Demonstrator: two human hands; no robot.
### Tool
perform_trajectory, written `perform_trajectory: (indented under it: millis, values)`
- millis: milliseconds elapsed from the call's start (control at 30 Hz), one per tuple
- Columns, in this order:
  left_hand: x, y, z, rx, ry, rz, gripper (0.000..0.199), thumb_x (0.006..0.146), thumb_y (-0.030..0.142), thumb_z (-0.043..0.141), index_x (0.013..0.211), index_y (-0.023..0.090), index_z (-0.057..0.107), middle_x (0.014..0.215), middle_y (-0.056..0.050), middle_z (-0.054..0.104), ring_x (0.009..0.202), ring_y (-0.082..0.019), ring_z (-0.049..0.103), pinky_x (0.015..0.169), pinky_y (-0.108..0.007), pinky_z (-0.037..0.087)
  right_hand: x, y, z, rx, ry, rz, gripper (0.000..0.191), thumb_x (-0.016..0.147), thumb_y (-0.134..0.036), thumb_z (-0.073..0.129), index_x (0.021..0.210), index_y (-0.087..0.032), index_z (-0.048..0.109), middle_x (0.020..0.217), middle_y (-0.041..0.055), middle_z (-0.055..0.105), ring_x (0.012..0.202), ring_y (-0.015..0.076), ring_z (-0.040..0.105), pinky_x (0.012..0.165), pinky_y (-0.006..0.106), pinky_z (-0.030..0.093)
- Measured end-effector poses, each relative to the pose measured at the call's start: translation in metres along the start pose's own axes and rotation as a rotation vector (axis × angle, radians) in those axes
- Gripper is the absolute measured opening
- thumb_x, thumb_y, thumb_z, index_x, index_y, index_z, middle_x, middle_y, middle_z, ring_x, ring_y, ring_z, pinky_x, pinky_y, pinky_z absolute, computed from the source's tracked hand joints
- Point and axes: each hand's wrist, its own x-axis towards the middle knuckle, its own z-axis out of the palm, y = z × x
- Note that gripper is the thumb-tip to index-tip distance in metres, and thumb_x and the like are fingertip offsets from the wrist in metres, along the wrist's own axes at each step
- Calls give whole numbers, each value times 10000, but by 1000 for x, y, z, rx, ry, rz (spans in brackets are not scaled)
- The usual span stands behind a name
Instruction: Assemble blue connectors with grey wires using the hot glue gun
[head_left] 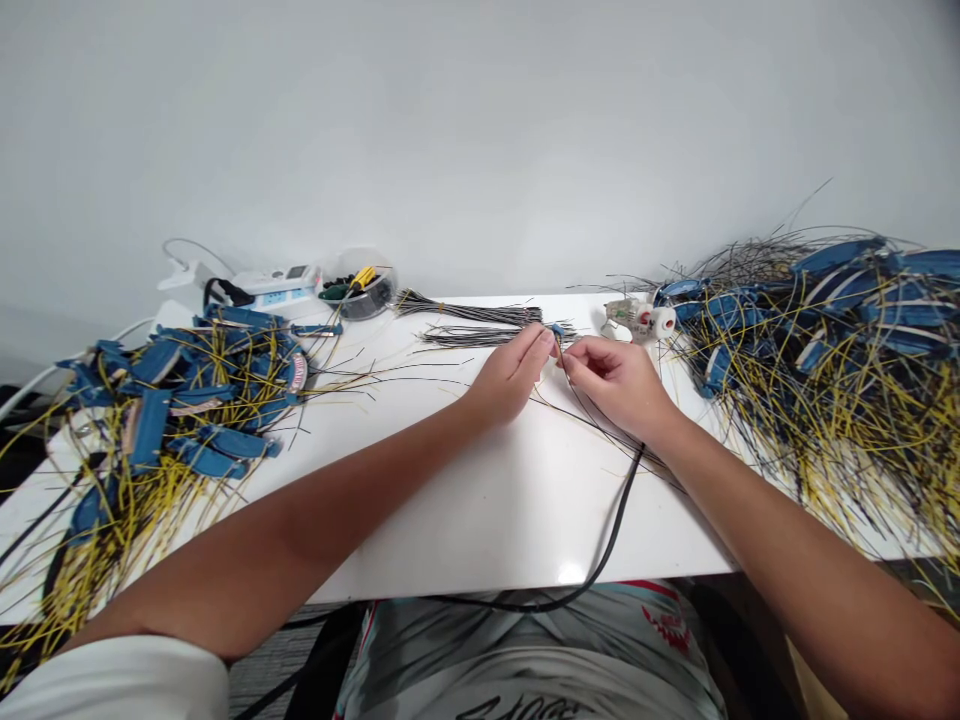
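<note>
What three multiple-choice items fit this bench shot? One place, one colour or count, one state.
1. Where is the clear round tub with the yellow-handled tool?
A) At the front edge of the white table
B) At the table's back edge, left of the hands
C) On the right-hand heap

2. What colour are the plastic pieces among the yellow wires?
A) Red
B) Green
C) Blue

3. What are the left hand and right hand doing?
A) Pinching at a small blue piece
B) Lying flat, far apart
C) Gripping the tub

1 B: it stands at the back, beyond the left hand.
2 C: blue shows in both heaps.
3 A: their fingertips meet there.
</note>
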Motion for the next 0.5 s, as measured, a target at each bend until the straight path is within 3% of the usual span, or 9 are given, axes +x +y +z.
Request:
perform_trajectory:
  millis: [500]
  values:
    - [-1, 8, -1, 21, -8, -3, 410, 1115, 536, 400, 897, 218, 541, 754, 10, 486, 725, -156, 475, 696, -289, 403, -2, -8, -3, -118, -24, -52, 193, 910, -268, 646, 732, -206, 605, 648, -21, 510, 617, 128, 420, 585, 297, 301]
